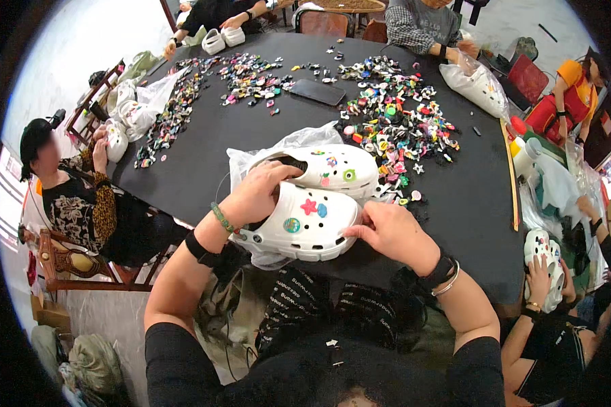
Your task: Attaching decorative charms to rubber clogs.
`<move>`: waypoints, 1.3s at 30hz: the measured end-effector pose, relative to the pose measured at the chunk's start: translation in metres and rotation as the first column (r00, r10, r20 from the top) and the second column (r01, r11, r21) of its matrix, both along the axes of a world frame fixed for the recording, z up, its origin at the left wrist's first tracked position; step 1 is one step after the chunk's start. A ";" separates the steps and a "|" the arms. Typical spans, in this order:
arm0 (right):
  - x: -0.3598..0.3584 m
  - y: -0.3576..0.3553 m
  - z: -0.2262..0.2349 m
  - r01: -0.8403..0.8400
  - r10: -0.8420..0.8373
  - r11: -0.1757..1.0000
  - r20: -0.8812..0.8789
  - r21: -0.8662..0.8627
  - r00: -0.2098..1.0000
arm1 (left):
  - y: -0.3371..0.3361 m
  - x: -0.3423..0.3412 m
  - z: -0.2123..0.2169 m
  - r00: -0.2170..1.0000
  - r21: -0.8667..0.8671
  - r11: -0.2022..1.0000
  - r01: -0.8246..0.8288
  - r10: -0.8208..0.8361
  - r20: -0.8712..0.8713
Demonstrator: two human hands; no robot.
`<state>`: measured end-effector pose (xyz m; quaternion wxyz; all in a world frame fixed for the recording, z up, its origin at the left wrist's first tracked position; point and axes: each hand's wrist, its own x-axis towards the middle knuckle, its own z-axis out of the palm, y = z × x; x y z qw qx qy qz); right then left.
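Note:
Two white clogs lie side by side at the near edge of the black table. The near clog (309,234) carries a pink star charm (309,206), a blue charm (322,210) and a round teal charm (291,224). On the far clog (346,167) there are several small charms, one of them green and round. My left hand (261,190) grips the near clog at its foot opening, some fingertips hidden inside. My right hand (390,234) is closed at that clog's toe, thumb against the rim. Clear plastic bagging (251,159) lies under the pair.
Beyond the clogs spreads a large heap of colourful charms (400,115), with more heaps (251,78) farther left. A dark phone (318,92) lies between them. Co-workers around the table handle white clogs; a bagged pair (478,88) sits at the far right.

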<state>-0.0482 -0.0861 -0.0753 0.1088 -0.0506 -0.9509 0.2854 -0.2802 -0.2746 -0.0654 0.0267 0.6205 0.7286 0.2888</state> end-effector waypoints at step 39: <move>-0.070 0.063 -0.025 -0.037 0.131 0.983 -0.543 0.180 0.829 | 0.052 0.007 0.023 0.795 -0.414 0.858 -0.304 0.468 0.387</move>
